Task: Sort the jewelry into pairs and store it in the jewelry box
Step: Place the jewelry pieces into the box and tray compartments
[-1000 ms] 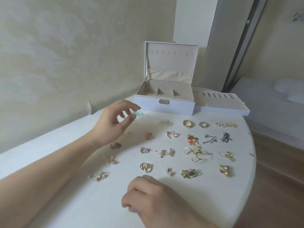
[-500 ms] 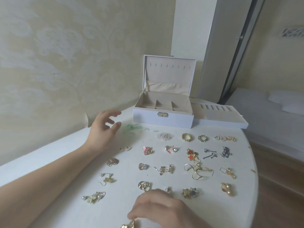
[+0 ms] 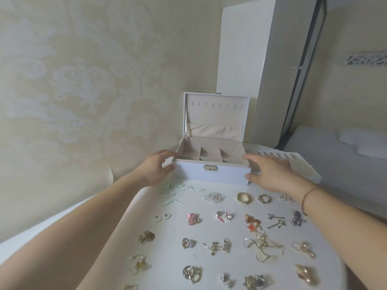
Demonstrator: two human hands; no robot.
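The white jewelry box (image 3: 194, 174) stands open at the back of the round white table, lid upright, its beige compartments empty. My left hand (image 3: 157, 168) clasps its left front corner, thumb on the front wall and fingers on the rim. My right hand (image 3: 270, 172) clasps the right front corner, fingers spread. Several pairs of earrings and rings lie in rows in front of the box, among them a gold ring (image 3: 243, 198), pink heart earrings (image 3: 193, 219) and pale green thread earrings (image 3: 173, 191).
The box's loose ring tray (image 3: 303, 168) lies right of the box, behind my right hand. The table (image 3: 167, 258) curves off at the right edge. A wall is close on the left, a white bed (image 3: 335, 147) at the far right.
My left hand let go of the green earrings and moved to the box's left corner. My right hand rose from the near table edge to the box's right corner. The camera tilted up.
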